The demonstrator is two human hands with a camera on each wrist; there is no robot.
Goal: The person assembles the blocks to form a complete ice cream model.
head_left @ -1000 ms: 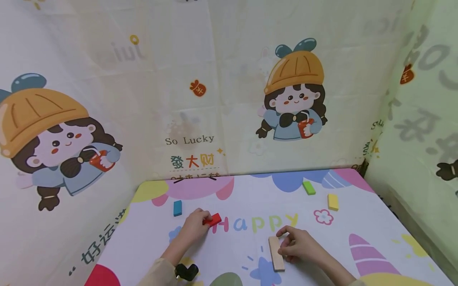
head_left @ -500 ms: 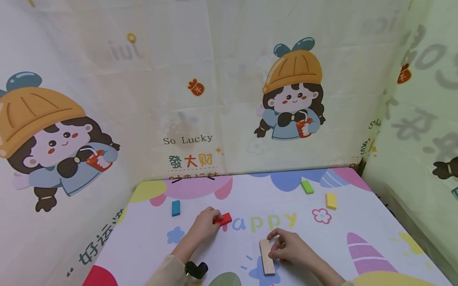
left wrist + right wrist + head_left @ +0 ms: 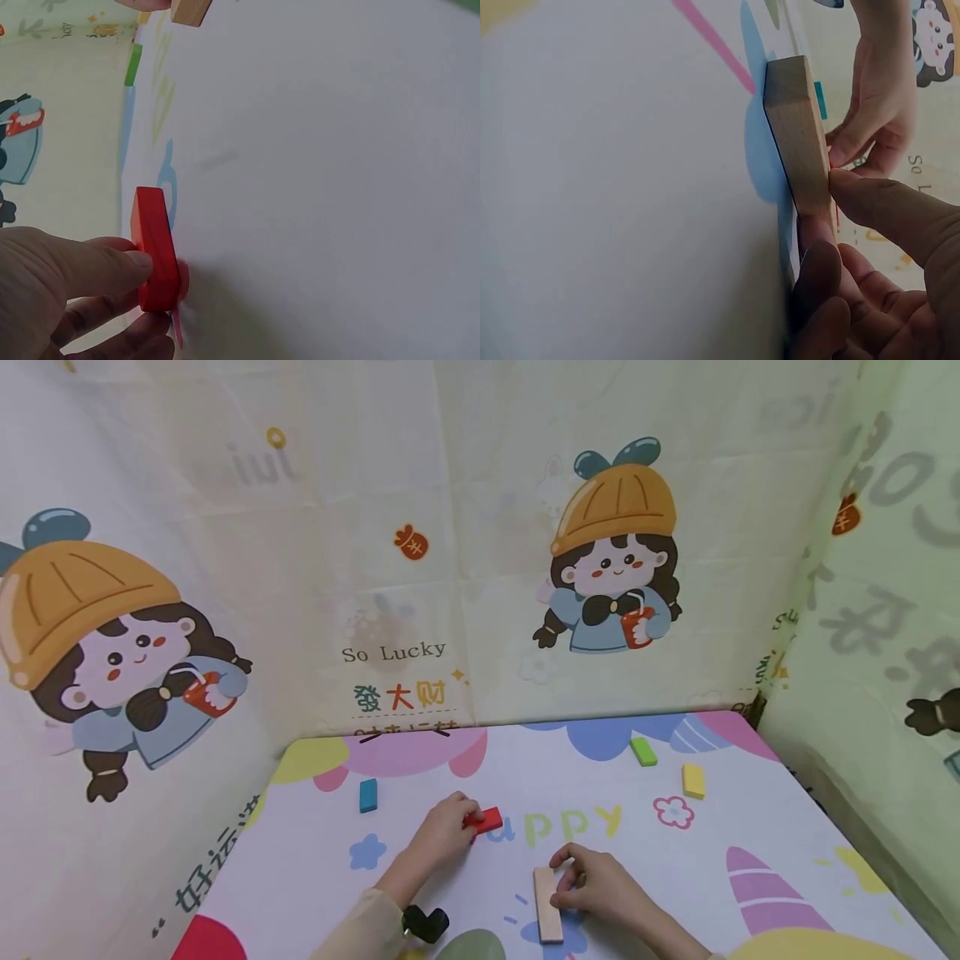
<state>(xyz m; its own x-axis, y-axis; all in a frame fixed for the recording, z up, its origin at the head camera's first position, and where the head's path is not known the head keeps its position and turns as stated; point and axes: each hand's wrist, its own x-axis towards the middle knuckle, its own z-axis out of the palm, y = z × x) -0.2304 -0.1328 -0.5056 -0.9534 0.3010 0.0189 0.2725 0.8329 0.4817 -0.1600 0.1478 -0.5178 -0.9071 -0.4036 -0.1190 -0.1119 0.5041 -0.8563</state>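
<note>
Pinched the plain wooden block [image 3: 548,910] with a narrow grip of the right hand [image 3: 600,885], about midway between the side edges of the desk [image 3: 300,860]. Farther off, held the red block [image 3: 491,820] between thumb and fingers of the left hand [image 3: 444,828], slightly nearer the left edge. Saw the blue block [image 3: 368,796] toward the far left corner, the yellow block [image 3: 693,781] toward the far right corner, and the green block [image 3: 642,752] near the far edge. Beyond, on the wall cloth [image 3: 502,610], noticed a printed red cup [image 3: 632,622].

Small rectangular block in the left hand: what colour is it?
Red; the small rectangular block shows best in the left wrist view.
</note>
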